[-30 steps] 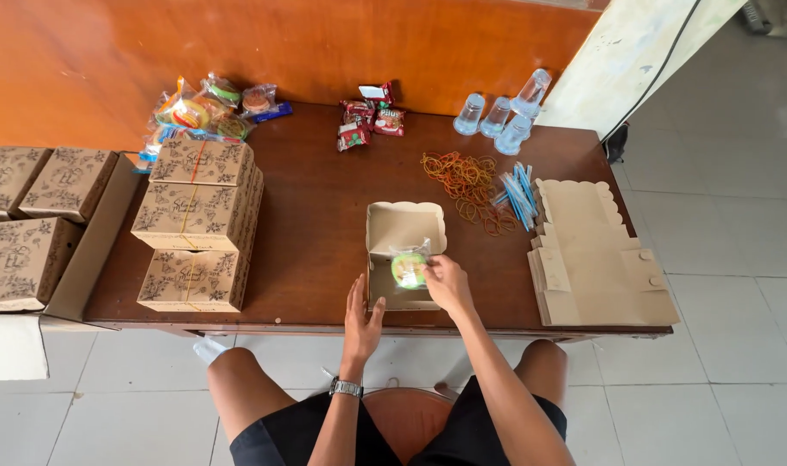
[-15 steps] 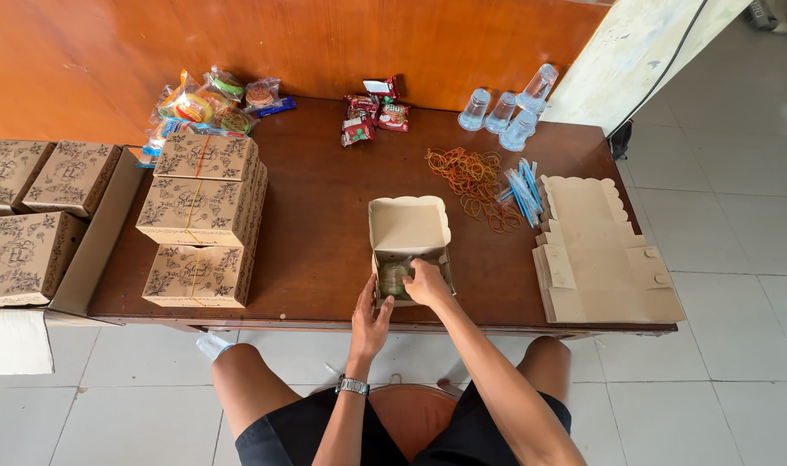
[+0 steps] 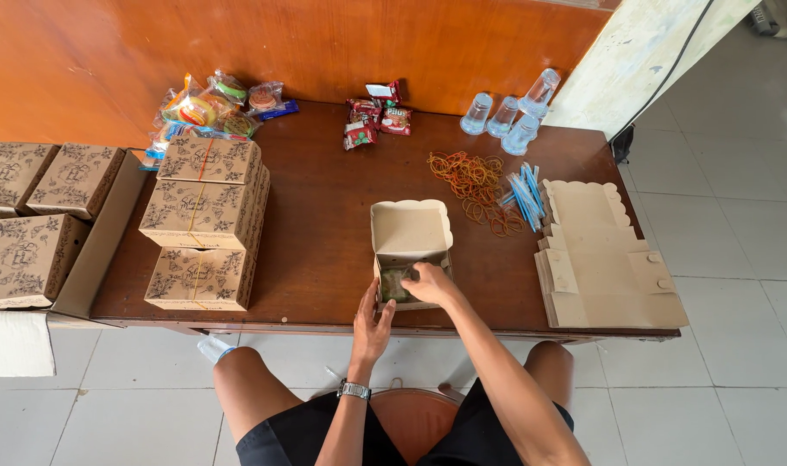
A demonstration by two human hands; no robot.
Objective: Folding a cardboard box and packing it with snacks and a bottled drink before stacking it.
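Fingers of the right hand [image 3: 429, 283] curl inside the open brown cardboard box [image 3: 410, 233], closed on a small greenish packet [image 3: 396, 285] lying on its floor; the left hand [image 3: 372, 324] rests flat and open against the box's near wall. Best press the packet flat, steadying the thin, scallop-edged card

rubber bands [image 3: 473, 179], plastic cups [image 3: 507, 116], flat cartons [image 3: 605, 259]

The open box [image 3: 410, 235] is showing plain tan. At nine o'clock, closed boxes [image 3: 205, 223] are wearing dark flower patterns on tan. At one o'clock, rubber bands [image 3: 473, 179] are glowing orange and straws [image 3: 523, 192] blue. The table [image 3: 324, 207] is looking dark brown.
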